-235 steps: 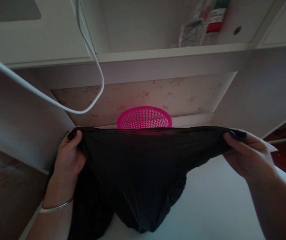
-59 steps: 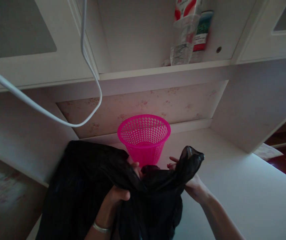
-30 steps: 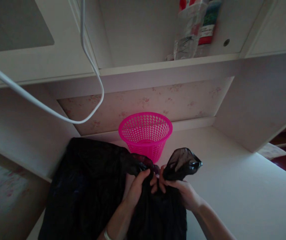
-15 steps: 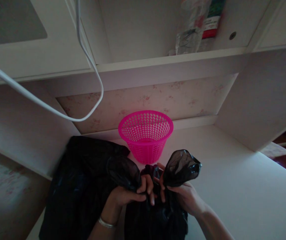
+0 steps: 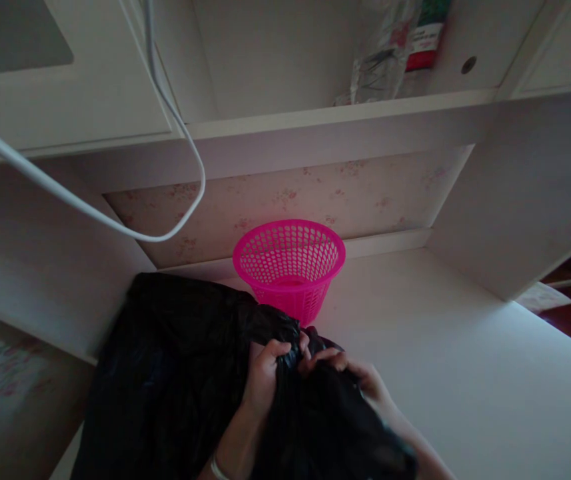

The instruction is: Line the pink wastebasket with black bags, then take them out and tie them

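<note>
Person's L hand (image 5: 261,377) grips blk bag (image 5: 310,420); R hand (image 5: 362,373) touches it also, nr pink basket (image 5: 292,300) on wht desk (image 5: 440,347).

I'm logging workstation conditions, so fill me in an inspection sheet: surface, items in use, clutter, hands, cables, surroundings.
Surface: pale desktop, most visible at right.
Items in use: black bag, bunched up; pink basket stands upright behind it.
Clutter: black plastic spread at left; whether it joins the bag is unclear.
Hands: left hand grips gathered bag plastic; right hand is on the bag, blurred, grip unclear.
Cables: white cable loops at upper left.
Surroundings: cabinet above, with a clear container on its open shelf; floral panel behind.
</note>
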Demonstrator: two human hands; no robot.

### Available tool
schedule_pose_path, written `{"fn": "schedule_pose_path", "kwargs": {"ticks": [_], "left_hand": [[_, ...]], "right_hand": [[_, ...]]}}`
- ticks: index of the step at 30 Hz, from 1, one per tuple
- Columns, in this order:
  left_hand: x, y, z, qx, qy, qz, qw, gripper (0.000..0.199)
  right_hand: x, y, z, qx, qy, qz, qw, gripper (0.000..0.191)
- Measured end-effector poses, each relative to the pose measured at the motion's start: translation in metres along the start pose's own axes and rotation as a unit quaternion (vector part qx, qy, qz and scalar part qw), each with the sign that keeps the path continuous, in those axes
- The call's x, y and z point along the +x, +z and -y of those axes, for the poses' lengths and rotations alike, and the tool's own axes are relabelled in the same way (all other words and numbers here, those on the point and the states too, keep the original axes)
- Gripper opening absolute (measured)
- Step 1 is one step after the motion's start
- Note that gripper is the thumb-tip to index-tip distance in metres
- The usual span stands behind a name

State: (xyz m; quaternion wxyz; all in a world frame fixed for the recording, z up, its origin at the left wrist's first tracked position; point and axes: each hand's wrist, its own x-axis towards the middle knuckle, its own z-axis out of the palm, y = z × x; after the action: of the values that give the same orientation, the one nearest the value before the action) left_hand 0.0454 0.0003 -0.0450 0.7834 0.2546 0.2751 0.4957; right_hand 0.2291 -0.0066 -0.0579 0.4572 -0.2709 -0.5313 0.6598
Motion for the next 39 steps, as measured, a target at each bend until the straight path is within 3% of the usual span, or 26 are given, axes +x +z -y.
{"fn": "schedule_pose_path", "kwargs": {"ticks": [3,6,14,22,25,29,35,39], "left_hand": [[0.001,-0.001,0.003,0.031,0.000,-0.054,0.998,0.020],[0.006,-0.006,0.008,0.079,0.020,-0.099,0.992,0.010],[0.007,0.003,0.002,0.172,0.136,-0.146,0.965,0.046],[0.006,0.008,0.011,0.171,0.103,-0.131,0.971,0.030],[0.000,0.007,0.011,0.153,0.058,-0.103,0.981,0.023],[-0.005,0.007,0.005,0.101,0.018,-0.082,0.991,0.033],[-0.002,0.014,0.005,0.134,0.157,-0.140,0.969,0.042],[-0.004,0.015,0.011,0.172,0.158,-0.148,0.961,0.040]], "right_hand": [[0.001,-0.001,0.002,-0.057,-0.060,0.013,0.996,0.025],[0.002,-0.002,0.007,-0.103,-0.084,0.051,0.990,0.039],[-0.007,0.000,0.015,-0.192,0.028,0.058,0.979,0.062],[0.001,0.010,0.006,-0.223,-0.036,0.042,0.973,0.039],[0.000,0.011,-0.004,-0.170,-0.036,-0.017,0.985,0.025],[-0.001,0.011,-0.009,-0.080,-0.044,-0.116,0.989,0.030],[0.002,0.013,0.003,-0.182,-0.108,-0.075,0.974,0.017],[-0.001,0.013,0.010,-0.193,-0.102,-0.058,0.974,0.023]]}}
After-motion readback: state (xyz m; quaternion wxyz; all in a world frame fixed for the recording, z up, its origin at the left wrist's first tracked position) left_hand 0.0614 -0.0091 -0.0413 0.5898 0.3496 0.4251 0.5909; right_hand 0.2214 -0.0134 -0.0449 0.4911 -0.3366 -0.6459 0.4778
